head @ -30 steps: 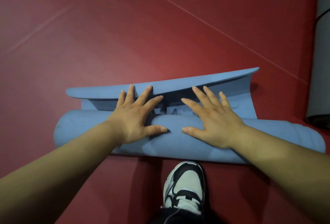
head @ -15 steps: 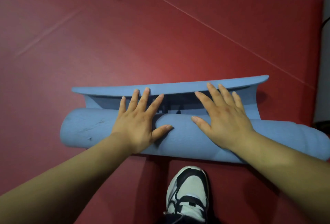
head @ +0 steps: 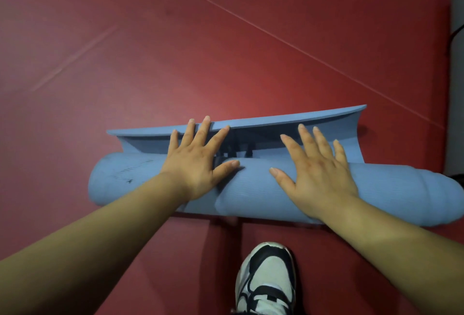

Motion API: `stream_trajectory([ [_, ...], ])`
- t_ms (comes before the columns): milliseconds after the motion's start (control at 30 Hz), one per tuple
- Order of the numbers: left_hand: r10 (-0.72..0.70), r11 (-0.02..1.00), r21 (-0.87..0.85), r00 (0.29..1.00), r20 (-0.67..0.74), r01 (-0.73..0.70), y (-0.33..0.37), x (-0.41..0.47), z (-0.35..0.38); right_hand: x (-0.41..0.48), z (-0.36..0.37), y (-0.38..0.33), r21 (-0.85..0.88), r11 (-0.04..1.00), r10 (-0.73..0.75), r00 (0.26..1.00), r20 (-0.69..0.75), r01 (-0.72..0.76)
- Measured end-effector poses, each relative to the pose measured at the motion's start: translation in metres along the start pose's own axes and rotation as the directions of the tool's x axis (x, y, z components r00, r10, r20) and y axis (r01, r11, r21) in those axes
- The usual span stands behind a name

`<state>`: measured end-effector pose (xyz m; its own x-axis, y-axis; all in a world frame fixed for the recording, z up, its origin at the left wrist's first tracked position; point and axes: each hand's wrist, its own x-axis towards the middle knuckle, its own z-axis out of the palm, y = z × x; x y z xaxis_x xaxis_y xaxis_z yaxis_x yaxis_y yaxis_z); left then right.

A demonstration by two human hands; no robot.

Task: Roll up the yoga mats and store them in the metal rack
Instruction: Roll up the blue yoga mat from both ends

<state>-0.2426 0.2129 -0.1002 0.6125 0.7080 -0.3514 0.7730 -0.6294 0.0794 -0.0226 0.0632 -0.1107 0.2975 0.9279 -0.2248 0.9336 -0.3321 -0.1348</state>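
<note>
Blue yoga mat (head: 251, 189), nearly rolled, lies on the red floor (head: 175, 51) just ahead of my shoe (head: 266, 277). My left hand (head: 198, 164) and right hand (head: 319, 176) press flat on it, fingers spread, gripping nothing. I would push both hands evenly so the free end (head: 276, 119) wraps squarely.

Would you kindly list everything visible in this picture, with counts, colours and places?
blue yoga mat: one, blue, on the floor at centre, mostly rolled, free end curling up beyond the roll.
grey mat: one, grey, right edge, partly cut off.
floor: one, red with pale seam lines, under everything.
shoe: one, white and black, bottom centre, on the near side of the roll.
left hand: one, flat on the roll, fingers straight.
right hand: one, flat on the roll, fingers straight.
</note>
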Motion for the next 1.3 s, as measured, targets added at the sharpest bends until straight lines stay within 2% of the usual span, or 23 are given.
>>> stream_trajectory([
  [300,0.061,0.994,0.099,0.988,-0.139,-0.047,0.005,-0.029,0.02,0.014,-0.002,0.002,-0.013,1.0,0.009,0.999,-0.054,-0.01],
  [500,0.02,0.996,0.086,0.993,-0.117,-0.01,0.002,-0.01,0.01,0.024,-0.012,0.004,0.014,0.999,0.04,0.998,-0.039,-0.039],
  [733,-0.022,0.999,0.041,0.995,-0.095,0.026,-0.001,0.01,0.001,0.01,-0.004,0.007,-0.052,0.998,-0.027,0.999,-0.033,0.025],
  [967,-0.023,0.999,0.025,0.995,-0.093,0.026,-0.004,0.023,-0.005,0.018,-0.01,0.009,-0.04,0.999,-0.012,1.0,-0.011,0.011],
  [1200,-0.002,1.0,0.024,0.996,-0.087,0.004,-0.006,0.028,-0.009,0.022,-0.006,0.009,-0.037,0.999,-0.025,0.986,-0.164,0.019],
  [1300,0.023,1.0,0.015,0.995,-0.098,-0.022,-0.007,0.031,-0.009,0.025,-0.007,0.009,-0.04,0.999,-0.032,0.982,-0.187,0.024],
])
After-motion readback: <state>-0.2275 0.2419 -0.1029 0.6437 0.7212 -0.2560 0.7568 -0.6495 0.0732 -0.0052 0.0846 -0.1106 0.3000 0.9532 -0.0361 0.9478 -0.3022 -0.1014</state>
